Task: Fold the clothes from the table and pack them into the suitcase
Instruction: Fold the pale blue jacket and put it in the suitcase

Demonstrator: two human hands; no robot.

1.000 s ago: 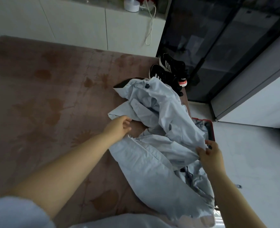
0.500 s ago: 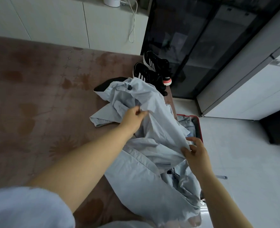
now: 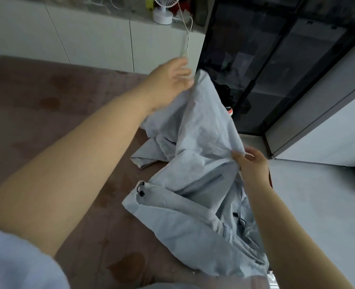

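The left hand (image 3: pixel 170 84) is raised over the far side of the desk (image 3: pixel 36 113), blurred. Its grip is closed on the top edge of a pale blue jacket (image 3: pixel 195 142) and holds that part up in a peak. The right hand (image 3: pixel 253 165) is lower, near the desk's right edge, its grip pinching a fold of the same jacket between thumb and fingers. The rest of the jacket lies crumpled on the brown desk and hangs over its right edge. A black cord toggle (image 3: pixel 140 190) shows at its near hem. Only a red sliver of the suitcase (image 3: pixel 269 178) shows, just beside the right wrist. Black shoes (image 3: pixel 226 99) stand behind the jacket.
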